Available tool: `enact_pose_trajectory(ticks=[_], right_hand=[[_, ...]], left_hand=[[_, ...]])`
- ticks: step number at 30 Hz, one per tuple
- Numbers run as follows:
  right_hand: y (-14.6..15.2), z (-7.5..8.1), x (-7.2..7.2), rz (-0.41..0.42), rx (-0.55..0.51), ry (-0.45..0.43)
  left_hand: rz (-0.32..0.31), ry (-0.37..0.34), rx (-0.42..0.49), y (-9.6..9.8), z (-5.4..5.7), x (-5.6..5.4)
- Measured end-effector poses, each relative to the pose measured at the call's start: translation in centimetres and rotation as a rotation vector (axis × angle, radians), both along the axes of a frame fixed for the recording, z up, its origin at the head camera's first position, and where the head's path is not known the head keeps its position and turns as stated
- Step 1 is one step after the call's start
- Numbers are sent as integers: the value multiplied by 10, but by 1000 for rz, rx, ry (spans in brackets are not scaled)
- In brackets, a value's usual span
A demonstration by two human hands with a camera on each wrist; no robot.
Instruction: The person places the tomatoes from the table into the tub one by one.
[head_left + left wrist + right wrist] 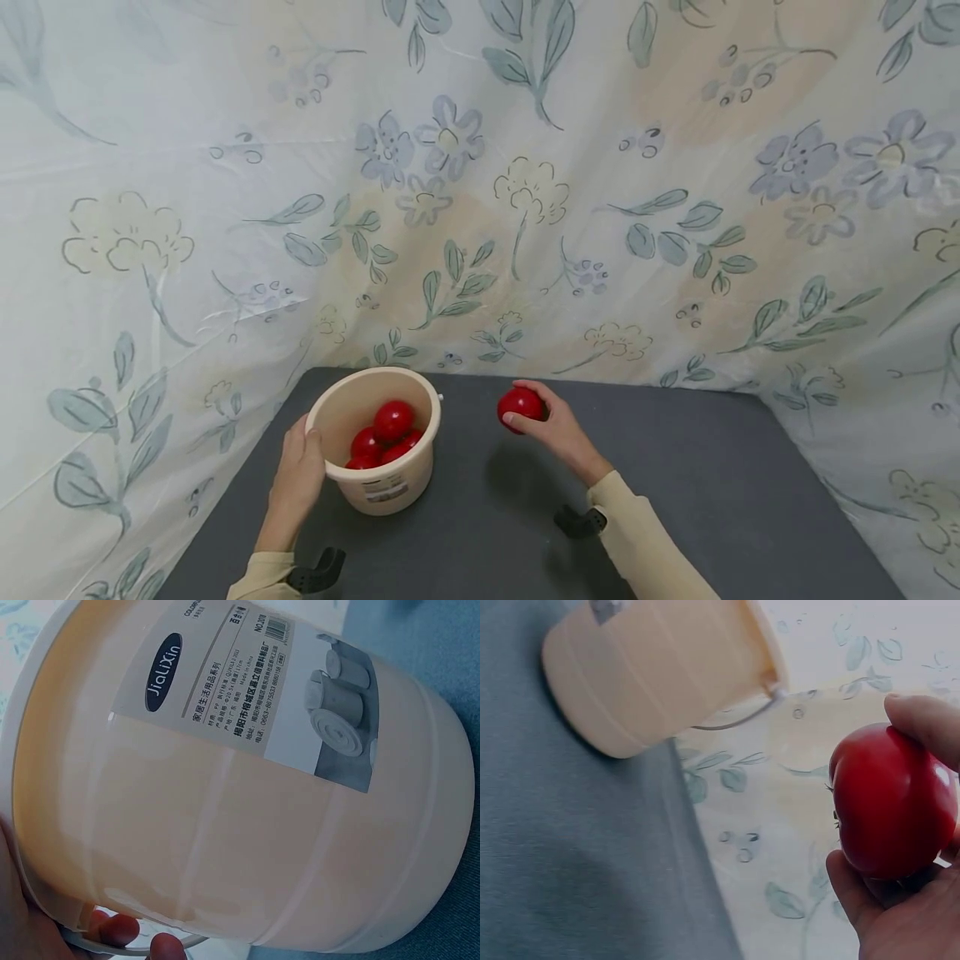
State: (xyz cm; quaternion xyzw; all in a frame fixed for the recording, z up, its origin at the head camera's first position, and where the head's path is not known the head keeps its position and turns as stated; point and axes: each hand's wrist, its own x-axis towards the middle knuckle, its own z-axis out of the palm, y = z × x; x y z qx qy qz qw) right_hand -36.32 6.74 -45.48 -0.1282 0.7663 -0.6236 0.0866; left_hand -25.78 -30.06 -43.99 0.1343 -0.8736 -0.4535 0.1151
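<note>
A cream plastic bucket (416,477) stands on the dark table, leaning a little towards the left hand. Several red tomatoes (393,420) lie inside it. My left hand (298,477) grips the bucket's left rim, thumb over the edge; in the left wrist view its fingertips (166,946) show by the handle, below the labelled wall. To the right of the bucket, my right hand (561,429) holds another tomato (892,802) above the table, between thumb and fingers. Part of that tomato is hidden by the hand.
The dark grey table (675,483) reaches back to a floral-patterned curtain (570,275), which also hangs along the left and right sides. A thin handle (739,720) hangs at the bucket's side. Dark bands (317,572) sit on both wrists.
</note>
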Motion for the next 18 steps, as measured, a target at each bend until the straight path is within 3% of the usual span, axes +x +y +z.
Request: enact_pose_trajectory(ticks=[9,18], right_hand=[[1,31,-12,8,-15,-8],[-7,55,-16,51,-25,47]], left_hand=[[-9,-6,-4,-1,-2,1],[-7,-2,-3,-2,-2,0]])
